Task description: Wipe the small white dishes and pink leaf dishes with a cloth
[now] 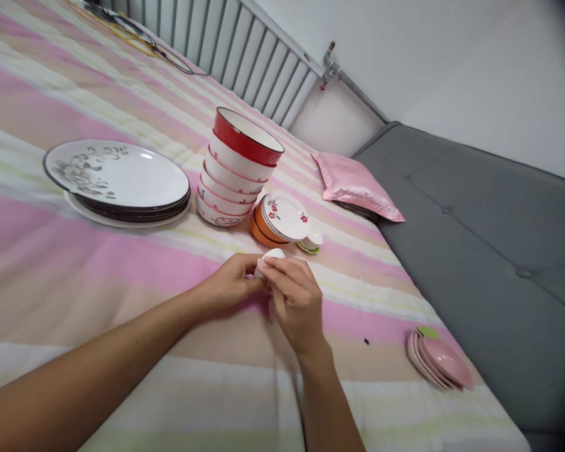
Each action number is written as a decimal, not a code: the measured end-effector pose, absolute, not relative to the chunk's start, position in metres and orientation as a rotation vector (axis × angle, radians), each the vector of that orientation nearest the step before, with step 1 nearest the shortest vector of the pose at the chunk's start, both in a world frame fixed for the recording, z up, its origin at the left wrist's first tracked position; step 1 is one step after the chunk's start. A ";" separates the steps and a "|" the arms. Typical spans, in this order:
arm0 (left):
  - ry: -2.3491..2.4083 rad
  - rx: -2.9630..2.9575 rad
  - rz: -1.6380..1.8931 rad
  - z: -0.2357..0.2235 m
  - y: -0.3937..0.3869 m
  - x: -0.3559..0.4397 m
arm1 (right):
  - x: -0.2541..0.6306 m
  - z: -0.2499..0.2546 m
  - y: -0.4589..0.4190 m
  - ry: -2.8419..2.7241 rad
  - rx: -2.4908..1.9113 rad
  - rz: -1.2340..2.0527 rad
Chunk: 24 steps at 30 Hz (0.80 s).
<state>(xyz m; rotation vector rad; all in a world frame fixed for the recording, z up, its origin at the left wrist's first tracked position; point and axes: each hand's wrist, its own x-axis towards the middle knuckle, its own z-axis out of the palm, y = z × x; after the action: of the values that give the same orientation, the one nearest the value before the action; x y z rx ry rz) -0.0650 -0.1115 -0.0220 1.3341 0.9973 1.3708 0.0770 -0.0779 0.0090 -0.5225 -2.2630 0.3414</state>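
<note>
A small, smooth white object [274, 253], rounded at the top, is held between my two hands just above the bedspread. Its kind is hard to tell, as my fingers cover most of it. My left hand [233, 279] grips it from the left with thumb and fingers. From the right, my right hand [294, 298] is closed over it, fingertips pressed to its face. Something pale hangs below the fingers, too hidden to name. Just beyond stand orange bowls [260, 231] topped by small white plates [287, 216] with red flowers, beside tiny white dishes [314, 237].
A tall stack of red-rimmed bowls [235, 169] leans slightly. Large dark-rimmed plates [122, 176] are piled at left. Pink leaf-shaped dishes [445, 361] lie at right, near a small black bit [366, 341]. A pink pillow [353, 185] rests against the grey headboard [475, 232]; cables [136, 37] lie far left.
</note>
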 end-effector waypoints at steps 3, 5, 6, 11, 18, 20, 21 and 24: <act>0.995 1.350 1.353 -0.022 -0.112 -0.065 | 0.077 0.010 -0.076 -2.206 -0.589 0.356; 0.971 1.348 1.331 -0.022 -0.113 -0.065 | 0.079 0.010 -0.073 -2.142 -0.664 0.394; 0.959 1.345 1.318 -0.022 -0.113 -0.065 | 0.080 0.009 -0.071 -2.104 -0.707 0.423; 0.925 1.360 1.305 -0.024 -0.114 -0.065 | 0.087 0.001 -0.058 -1.930 -0.938 0.607; 0.907 1.378 1.312 -0.026 -0.112 -0.065 | 0.086 -0.001 -0.057 -1.859 -0.941 0.672; 0.901 1.376 1.309 -0.025 -0.112 -0.065 | 0.084 0.001 -0.060 -1.917 -0.855 0.590; 0.902 1.374 1.306 -0.024 -0.113 -0.065 | 0.084 0.002 -0.062 -1.957 -0.810 0.541; 0.915 1.353 1.299 -0.023 -0.113 -0.065 | 0.082 0.005 -0.065 -2.074 -0.698 0.417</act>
<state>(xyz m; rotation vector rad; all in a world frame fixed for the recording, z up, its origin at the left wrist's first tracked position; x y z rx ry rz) -0.0649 -0.1129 -0.0232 1.3531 0.9146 1.2994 0.0824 -0.0654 0.0046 -0.6982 -2.0740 0.4166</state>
